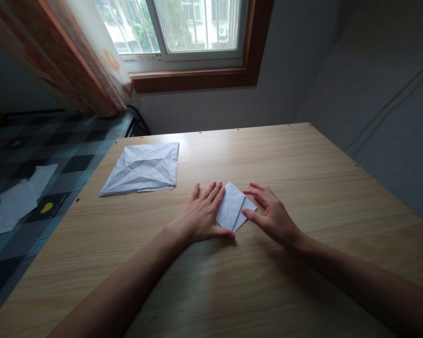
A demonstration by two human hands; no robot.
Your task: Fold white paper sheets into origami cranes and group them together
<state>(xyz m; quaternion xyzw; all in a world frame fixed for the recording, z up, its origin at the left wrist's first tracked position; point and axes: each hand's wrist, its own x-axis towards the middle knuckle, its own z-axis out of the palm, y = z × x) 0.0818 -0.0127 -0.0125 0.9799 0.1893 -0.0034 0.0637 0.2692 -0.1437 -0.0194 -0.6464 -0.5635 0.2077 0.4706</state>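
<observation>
A small folded white paper (231,206) lies on the wooden table (303,169) in front of me. My left hand (201,215) lies flat on its left part, fingers stretched out and thumb along its lower edge. My right hand (270,213) rests at the paper's right side, fingers spread, with a fingertip and the thumb touching the paper's right flap. Neither hand lifts the paper.
A larger creased white sheet (143,169) lies flat at the table's far left. Left of the table is a checked bedspread (38,155) with white paper (14,199) on it. A curtain (74,61) and window (176,28) are behind; grey walls stand at the right.
</observation>
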